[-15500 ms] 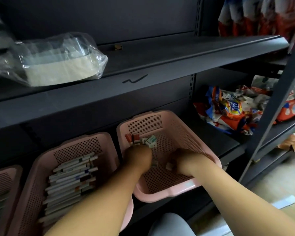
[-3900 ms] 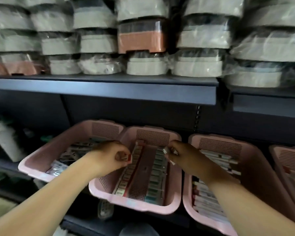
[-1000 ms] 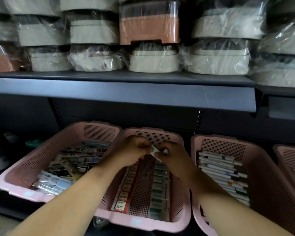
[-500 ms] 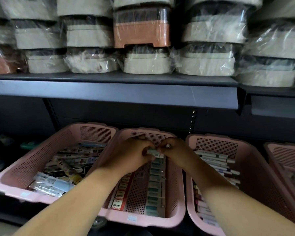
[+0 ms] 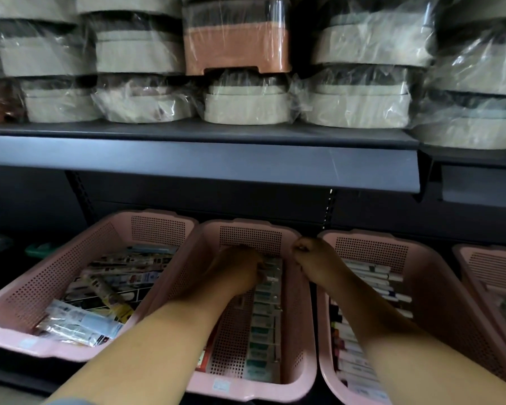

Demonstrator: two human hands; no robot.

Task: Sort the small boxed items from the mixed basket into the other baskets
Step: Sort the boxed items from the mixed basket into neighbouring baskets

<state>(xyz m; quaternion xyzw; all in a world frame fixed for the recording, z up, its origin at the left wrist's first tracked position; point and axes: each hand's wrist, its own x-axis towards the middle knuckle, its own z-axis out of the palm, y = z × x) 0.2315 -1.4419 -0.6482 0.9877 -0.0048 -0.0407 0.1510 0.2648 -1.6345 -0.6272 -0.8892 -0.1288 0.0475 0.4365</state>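
Note:
Three pink mesh baskets stand side by side on the lower shelf. The middle basket [image 5: 297,317] holds a row of small green-and-white boxes [image 5: 263,325] and a row of red boxes [image 5: 205,358]. My left hand [image 5: 240,273] reaches into it, its fingertips pinching a small box at the far end of the green row. My right hand [image 5: 313,255] hovers over that basket's right rim, curled into a fist with nothing visible in it. The left basket [image 5: 79,258] holds mixed long cartons and foil packs. Stacked white cartons fill the right basket [image 5: 371,252].
Another pink basket [image 5: 485,267] shows at the far right edge. A dark metal shelf [image 5: 216,168] juts out above the baskets, loaded with plastic-wrapped beige and orange containers [image 5: 246,106]. Dark items lie on the shelf left of the baskets.
Both hands were together on one small box over the middle basket. Now my left hand has lowered to the green row with it, and my right hand has drawn back to the right.

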